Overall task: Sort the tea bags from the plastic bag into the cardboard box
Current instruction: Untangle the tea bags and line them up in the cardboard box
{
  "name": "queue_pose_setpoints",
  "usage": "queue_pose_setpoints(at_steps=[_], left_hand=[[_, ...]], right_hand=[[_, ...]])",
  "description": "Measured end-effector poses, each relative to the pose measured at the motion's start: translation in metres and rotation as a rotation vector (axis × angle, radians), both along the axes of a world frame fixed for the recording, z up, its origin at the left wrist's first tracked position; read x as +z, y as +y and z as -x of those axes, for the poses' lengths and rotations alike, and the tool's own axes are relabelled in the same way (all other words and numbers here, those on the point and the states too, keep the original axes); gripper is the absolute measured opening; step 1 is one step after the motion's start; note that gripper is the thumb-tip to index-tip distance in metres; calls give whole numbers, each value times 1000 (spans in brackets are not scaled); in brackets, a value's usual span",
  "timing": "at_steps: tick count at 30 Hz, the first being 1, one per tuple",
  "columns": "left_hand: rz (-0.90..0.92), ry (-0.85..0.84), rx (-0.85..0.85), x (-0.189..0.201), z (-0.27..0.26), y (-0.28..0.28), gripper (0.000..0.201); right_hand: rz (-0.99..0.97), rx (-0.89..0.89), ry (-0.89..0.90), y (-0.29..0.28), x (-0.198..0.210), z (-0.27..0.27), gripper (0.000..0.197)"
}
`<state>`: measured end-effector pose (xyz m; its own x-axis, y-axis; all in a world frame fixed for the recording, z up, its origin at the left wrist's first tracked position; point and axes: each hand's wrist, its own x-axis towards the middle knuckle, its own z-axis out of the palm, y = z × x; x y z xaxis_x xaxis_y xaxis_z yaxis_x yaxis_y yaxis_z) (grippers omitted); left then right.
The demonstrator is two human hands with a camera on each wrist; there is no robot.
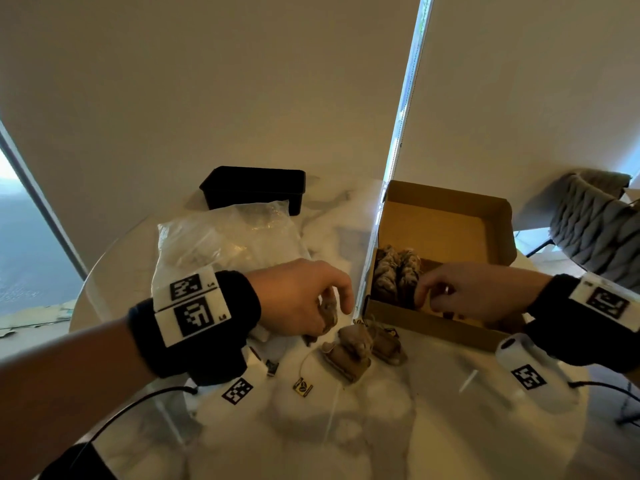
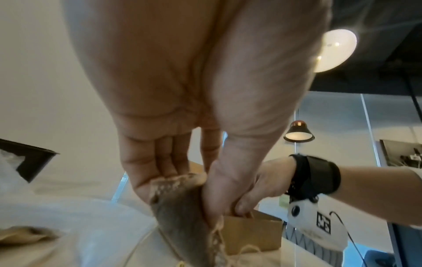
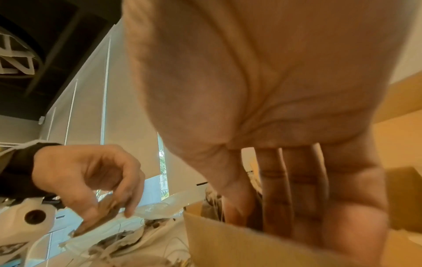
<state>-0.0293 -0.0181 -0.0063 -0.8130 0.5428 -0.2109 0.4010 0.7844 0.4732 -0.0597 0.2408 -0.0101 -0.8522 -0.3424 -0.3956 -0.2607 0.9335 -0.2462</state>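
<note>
The open cardboard box (image 1: 446,216) stands at the right on the table, with a row of tea bags (image 1: 394,268) upright in its near left corner. My right hand (image 1: 427,301) reaches into the box, its fairly straight fingers (image 3: 294,198) touching that row, with nothing seen pinched. My left hand (image 1: 332,313) hovers just left of the box and pinches one brown tea bag (image 2: 182,225) between thumb and fingers. Several loose tea bags (image 1: 349,355) with strings and tags lie under it. The clear plastic bag (image 1: 225,240) lies behind my left wrist.
A black rectangular container (image 1: 256,188) sits behind the plastic bag. The round marble table (image 1: 381,427) has bare surface in front of me. A grey padded chair (image 1: 595,230) stands off the right edge. Blinds hang close behind the table.
</note>
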Motion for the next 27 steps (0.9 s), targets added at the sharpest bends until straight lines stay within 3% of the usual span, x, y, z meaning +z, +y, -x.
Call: queue_pose_setpoints(at_steps=[3,7,11,14,19,21,24,27], left_hand=[[-31,-40,-25,7,1,8,29],[157,-8,-145,5,-3,19,37],[336,37,-196,-6,-4,28,39],[407,88,-251,-14,-4,32,38],[518,151,-253,-23,-1,41,57],[514,182,-237,-24,0,43,50],[501,220,-218,-27,0,43,24],[475,197,-209,-28,1,40,17]], right_hand=[[-85,13,-16,-7,0,-5,39],[-100,2,32,-10,-4,-9,46],[-6,80,266,-13,-2,-23,23],[28,178,239,-25,-6,-40,10],[-132,215,153,-41,-23,-46,35],[-176,212,192,-45,-28,-44,32],[-179,188,184,-46,-29,-42,24],[-117,152,141,-43,-26,-41,17]])
